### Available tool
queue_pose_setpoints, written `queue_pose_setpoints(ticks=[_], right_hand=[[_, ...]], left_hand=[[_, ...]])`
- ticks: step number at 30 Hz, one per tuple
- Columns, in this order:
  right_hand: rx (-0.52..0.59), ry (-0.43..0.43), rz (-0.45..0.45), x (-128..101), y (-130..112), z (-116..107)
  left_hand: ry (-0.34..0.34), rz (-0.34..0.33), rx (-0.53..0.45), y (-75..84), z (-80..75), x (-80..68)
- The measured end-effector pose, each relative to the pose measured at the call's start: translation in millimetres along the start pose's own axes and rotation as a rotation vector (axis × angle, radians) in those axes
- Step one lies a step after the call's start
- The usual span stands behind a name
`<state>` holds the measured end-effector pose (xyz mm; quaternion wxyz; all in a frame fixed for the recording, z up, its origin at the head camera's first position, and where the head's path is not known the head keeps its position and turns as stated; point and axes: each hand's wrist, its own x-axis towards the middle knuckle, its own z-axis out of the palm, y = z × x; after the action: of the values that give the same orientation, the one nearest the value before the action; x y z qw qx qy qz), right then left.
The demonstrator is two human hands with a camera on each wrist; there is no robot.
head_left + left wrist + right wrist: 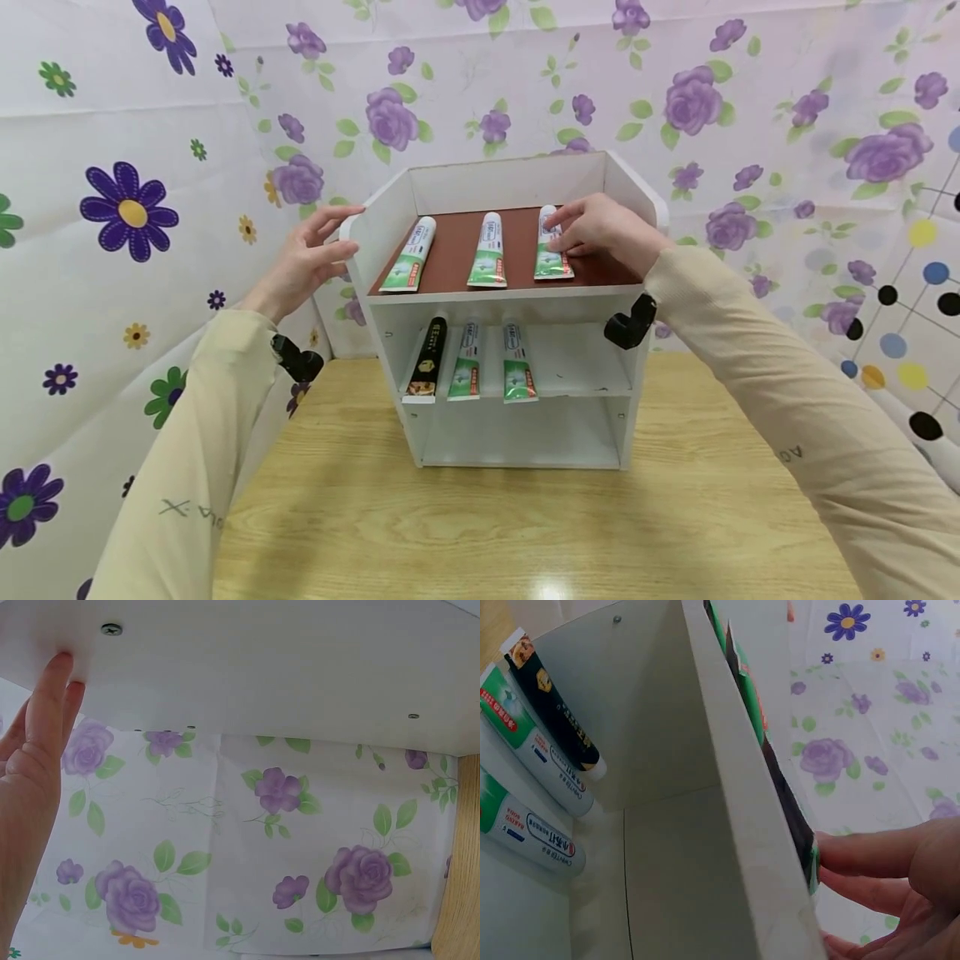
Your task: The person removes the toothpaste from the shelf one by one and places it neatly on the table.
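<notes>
Grainy wooden table [525, 517] under boxy white shelf [517, 296]; right grip [600, 233] flat on glossy tube [551, 250].

Your right hand [900, 885] rests its fingertips [832, 851] on the tube end [808, 859] at the top shelf board [742, 795] edge. Below the board, two green-white tubes [536, 761] and one black tube [555, 712] lie side by side.
</notes>
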<state>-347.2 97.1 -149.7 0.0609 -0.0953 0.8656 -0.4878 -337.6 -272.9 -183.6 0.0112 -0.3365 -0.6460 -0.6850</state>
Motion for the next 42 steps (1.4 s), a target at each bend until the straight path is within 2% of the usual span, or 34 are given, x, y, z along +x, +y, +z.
queue_pose_setpoints(ticks=[6, 16, 23, 27, 31, 36, 42], right_hand=[[-0.064, 0.007, 0.041, 6.0, -5.0, 1.2], [0.027, 0.045, 0.011, 15.5, 0.4, 3.2], [-0.049, 0.054, 0.075, 23.2, -6.9, 1.8], [-0.063, 0.03, 0.073, 22.4, -9.4, 0.7], [-0.035, -0.007, 0.049, 19.9, -8.0, -0.7], [-0.006, -0.031, 0.076, 19.4, -7.9, -3.2], [0.125, -0.033, 0.063, 17.4, -5.2, -2.6]], left_hand=[[-0.006, -0.005, -0.004, 0.6, -1.1, -0.1], [-0.008, -0.005, 0.004, 0.9, -0.5, -0.5], [-0.006, -0.011, 0.005, 1.8, 1.1, -1.1], [-0.008, -0.017, 0.015, 2.2, 1.5, -0.3], [-0.017, -0.025, 0.017, 1.2, 2.9, 2.0], [-0.011, -0.024, 0.016, 1.4, 3.1, 2.3], [-0.009, -0.027, 0.017, 2.3, -0.3, 0.2]])
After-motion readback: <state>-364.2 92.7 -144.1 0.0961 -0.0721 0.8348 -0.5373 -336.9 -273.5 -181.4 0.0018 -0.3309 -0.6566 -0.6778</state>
